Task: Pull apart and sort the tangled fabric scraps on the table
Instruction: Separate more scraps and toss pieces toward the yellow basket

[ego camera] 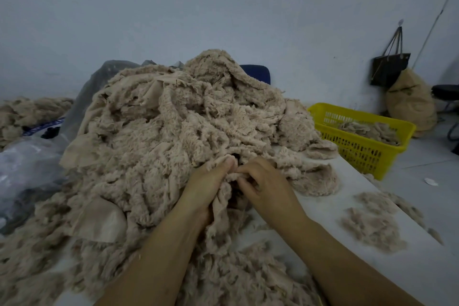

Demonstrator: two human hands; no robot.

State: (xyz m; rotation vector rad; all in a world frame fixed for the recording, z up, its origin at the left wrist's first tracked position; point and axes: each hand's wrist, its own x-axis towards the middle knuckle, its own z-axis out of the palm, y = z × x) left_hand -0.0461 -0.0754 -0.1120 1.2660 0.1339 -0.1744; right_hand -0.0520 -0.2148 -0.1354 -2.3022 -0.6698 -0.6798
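Observation:
A big tangled heap of beige fleecy fabric scraps [178, 122] covers most of the white table [387, 271]. Both hands meet at the heap's front edge. My left hand [207, 185] grips a fold of a beige scrap [223, 202], its thumb pressed against the fluffy side. My right hand [263, 182] has its fingers curled and pinches the same scrap right beside the left thumb. The scrap hangs down between my wrists. A small loose pile of fluffy scraps [371, 227] lies apart on the table to the right.
A yellow plastic basket [357, 149] holding a few scraps stands at the table's right far edge. Clear plastic bags [27, 164] lie to the left, with more scraps [22, 114] beyond. A dark bag [390, 67] and a tan sack [409, 102] hang by the wall.

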